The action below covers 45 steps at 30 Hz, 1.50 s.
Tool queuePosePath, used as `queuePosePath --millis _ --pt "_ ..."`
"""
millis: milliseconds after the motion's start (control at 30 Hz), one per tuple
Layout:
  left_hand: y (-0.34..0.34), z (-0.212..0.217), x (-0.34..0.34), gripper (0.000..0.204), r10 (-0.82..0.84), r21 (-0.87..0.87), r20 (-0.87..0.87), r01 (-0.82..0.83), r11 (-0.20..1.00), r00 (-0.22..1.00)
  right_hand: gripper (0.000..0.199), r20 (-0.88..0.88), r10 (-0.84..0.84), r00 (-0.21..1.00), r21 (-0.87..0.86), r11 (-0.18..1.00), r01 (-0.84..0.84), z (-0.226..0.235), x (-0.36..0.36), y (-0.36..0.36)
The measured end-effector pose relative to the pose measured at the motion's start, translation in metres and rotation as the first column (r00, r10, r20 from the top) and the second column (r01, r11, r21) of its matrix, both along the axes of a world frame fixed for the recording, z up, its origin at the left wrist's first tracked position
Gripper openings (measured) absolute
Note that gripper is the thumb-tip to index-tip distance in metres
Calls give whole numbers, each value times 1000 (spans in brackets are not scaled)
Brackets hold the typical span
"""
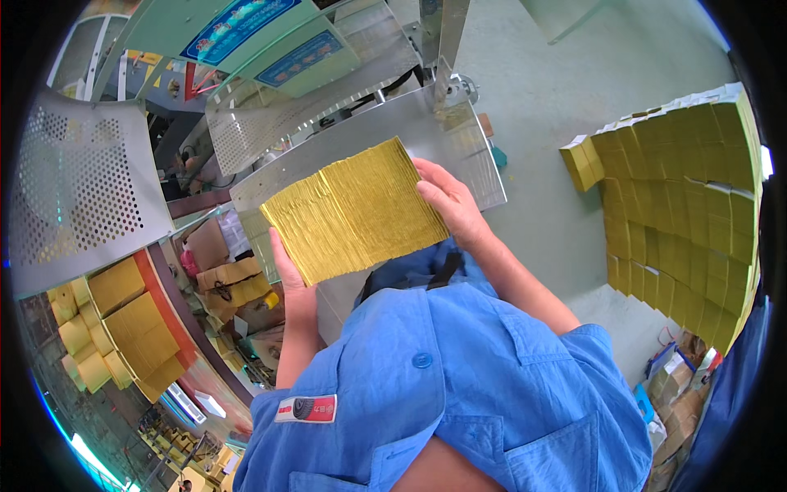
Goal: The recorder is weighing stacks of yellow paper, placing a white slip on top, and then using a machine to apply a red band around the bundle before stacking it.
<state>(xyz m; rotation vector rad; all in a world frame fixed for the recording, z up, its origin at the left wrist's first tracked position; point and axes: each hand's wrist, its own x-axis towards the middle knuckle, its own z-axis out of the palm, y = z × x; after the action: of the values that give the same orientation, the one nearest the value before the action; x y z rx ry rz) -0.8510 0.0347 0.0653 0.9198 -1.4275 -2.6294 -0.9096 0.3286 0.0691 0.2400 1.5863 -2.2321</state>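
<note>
Both hands hold up a thick block of gold-yellow paper [357,209], tilted slightly, in front of my chest. Fine ridged lines, like the edges of many packed sheets, run across its upper face. My left hand [288,266] presses against the lower left end, its fingers mostly hidden behind and under the block. At the right end my right hand [449,201] clasps it, thumb along the near side and fingers curled round the far side. Beneath and beyond the block lies a bare metal machine table [484,156].
Perforated metal guards [90,180] and a pale green machine housing [238,41] stand ahead and left. At right rises a tall stack of similar yellow blocks [680,213]. Yellow bundles [135,307] sit at lower left; bags and clutter [676,381] lie at lower right.
</note>
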Motion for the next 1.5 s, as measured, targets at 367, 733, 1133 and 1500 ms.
queuePosePath --millis 367,733,1133,1500 --pt "-3 -1 0 59 -12 -21 17 12 1000 1000 35 -80 91 993 352 934 -57 7 -6 19" --pt "-7 -3 0 57 -41 -19 -29 40 999 999 28 -268 131 955 500 866 21 11 -4 5" --pt "-5 -1 0 60 -40 -4 -32 40 999 999 33 -246 133 960 507 862 10 15 -1 -1" --pt "-9 -7 2 58 -23 -13 1 23 1000 1000 39 -15 44 999 44 998 -43 4 3 10"
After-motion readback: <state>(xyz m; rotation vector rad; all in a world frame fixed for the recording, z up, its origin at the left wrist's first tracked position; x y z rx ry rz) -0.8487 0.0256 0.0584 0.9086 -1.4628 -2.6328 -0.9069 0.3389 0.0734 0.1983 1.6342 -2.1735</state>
